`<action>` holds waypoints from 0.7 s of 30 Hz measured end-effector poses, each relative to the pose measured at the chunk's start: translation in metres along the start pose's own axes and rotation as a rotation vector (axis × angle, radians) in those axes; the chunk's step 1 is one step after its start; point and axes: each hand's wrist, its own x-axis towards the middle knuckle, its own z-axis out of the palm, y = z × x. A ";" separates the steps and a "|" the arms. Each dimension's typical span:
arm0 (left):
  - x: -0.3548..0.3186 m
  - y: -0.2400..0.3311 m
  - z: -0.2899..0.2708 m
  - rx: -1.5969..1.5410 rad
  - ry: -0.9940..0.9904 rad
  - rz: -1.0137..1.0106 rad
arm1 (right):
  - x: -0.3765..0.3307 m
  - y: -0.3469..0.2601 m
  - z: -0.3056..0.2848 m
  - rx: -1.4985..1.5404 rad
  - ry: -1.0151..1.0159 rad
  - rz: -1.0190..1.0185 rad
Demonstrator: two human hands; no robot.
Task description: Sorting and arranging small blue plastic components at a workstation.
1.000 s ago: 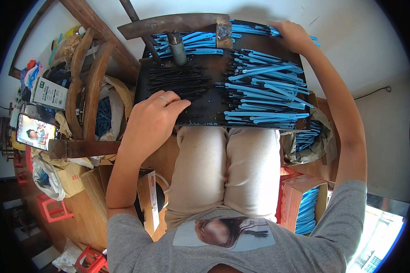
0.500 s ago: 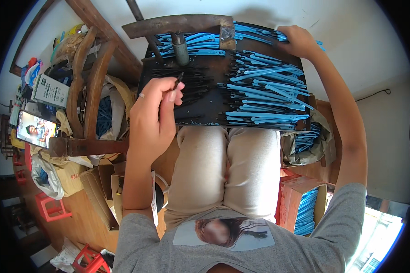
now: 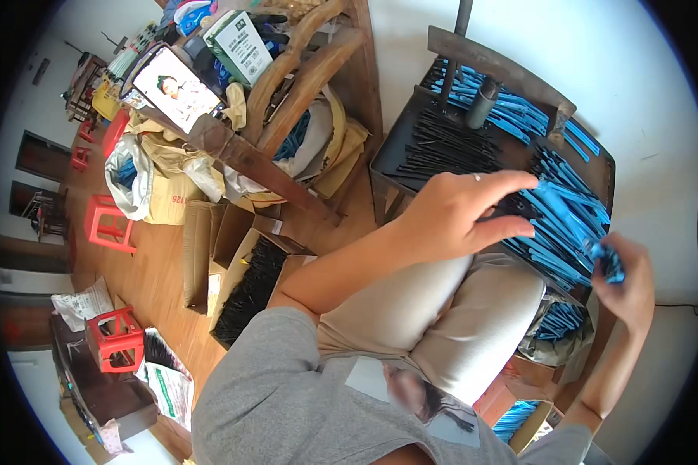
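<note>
A bundle of slim blue plastic strips (image 3: 570,213), smeared by motion, reaches from my right hand (image 3: 630,283) toward my left. My right hand is closed around its near end, past the right edge of the dark worktop (image 3: 402,128). My left hand (image 3: 469,205) is over the near part of the worktop, thumb and forefinger spread on either side of the bundle's far end; I see nothing gripped between them. Loose blue strips with black ends (image 3: 547,252) lie under and beside the bundle. Thin black rods (image 3: 446,147) are spread left of them.
A curved iron lever (image 3: 504,68) with a metal post (image 3: 482,105) stands over the worktop's far part. A phone (image 3: 180,91) rests on a wooden chair arm (image 3: 240,159) at left. A carton of black pieces (image 3: 248,291) and a blue-filled bag (image 3: 558,322) flank my legs.
The view has turned left. My right hand has come nearer from the far corner, gripping a bundle of blue strips. My left hand has opened; the small black piece it pinched no longer shows.
</note>
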 end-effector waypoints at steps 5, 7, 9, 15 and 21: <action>-0.004 0.003 0.005 -0.027 -0.144 0.007 | -0.008 -0.032 0.005 0.097 -0.082 -0.085; -0.007 0.001 0.002 -0.072 -0.186 -0.037 | -0.010 -0.031 0.009 0.115 -0.064 -0.094; -0.009 0.005 -0.001 -0.118 -0.176 -0.135 | -0.011 -0.030 0.012 0.165 0.047 -0.124; -0.009 0.018 -0.014 -0.319 -0.081 -0.485 | -0.024 -0.015 0.036 0.760 0.279 -0.106; -0.016 0.027 -0.006 -0.537 -0.105 -0.686 | -0.004 -0.032 0.085 1.518 0.562 -0.393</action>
